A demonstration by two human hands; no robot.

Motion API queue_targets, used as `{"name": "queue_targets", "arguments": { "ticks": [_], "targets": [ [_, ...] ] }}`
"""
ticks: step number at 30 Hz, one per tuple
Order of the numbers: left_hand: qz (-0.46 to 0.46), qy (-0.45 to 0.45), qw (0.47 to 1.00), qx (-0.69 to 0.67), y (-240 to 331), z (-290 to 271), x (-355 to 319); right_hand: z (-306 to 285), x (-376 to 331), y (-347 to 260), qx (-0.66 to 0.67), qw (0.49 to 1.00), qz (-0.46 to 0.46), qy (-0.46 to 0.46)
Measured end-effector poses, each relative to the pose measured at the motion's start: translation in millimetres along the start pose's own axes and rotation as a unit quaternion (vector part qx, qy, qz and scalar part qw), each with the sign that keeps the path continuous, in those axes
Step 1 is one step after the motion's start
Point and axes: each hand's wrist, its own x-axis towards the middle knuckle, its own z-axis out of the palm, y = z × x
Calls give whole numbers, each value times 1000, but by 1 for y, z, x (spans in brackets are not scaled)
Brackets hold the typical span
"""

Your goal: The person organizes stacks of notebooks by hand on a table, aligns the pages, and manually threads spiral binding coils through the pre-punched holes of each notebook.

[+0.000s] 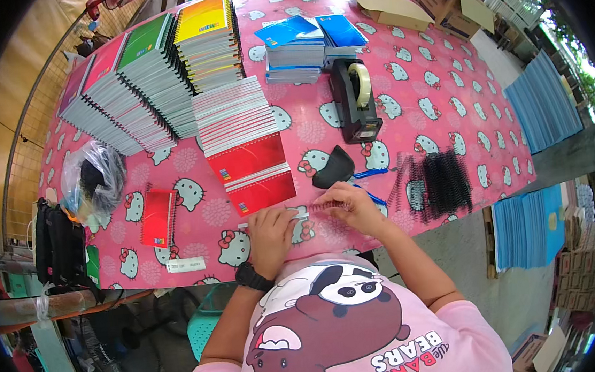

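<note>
At the near edge of the table, my left hand [271, 233] is closed over a thin notebook [301, 214], seen edge-on as a pale strip and mostly hidden by the fingers. My right hand [355, 209] pinches a dark reddish spiral binding coil [328, 205] just right of that notebook's end. I cannot tell whether the coil has entered the sheets. Beyond my hands lies an overlapping row of red-covered notebooks [259, 182]. A finished-looking red spiral notebook [158, 218] rests to the left. Black coils [445, 185] are heaped on the right.
A black tape dispenser [355, 104], a black curved piece [334, 168] and blue-handled tools [370, 174] lie beyond my right hand. Tall stacks of spiral notebooks [153, 78] stand far left, blue ones [294, 60] far centre. A plastic bag [93, 180] sits left; cardboard boxes [392, 9] far right.
</note>
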Motion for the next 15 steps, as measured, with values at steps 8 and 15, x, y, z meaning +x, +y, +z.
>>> {"name": "queue_targets", "arguments": {
  "ticks": [8,15],
  "targets": [
    [-8,-15,1000,3,1,-1,0,9,6,7,18,999,9,32],
    [-6,-16,1000,1,1,0,-1,12,8,21,-73,991,-110,-27]
  ]
}}
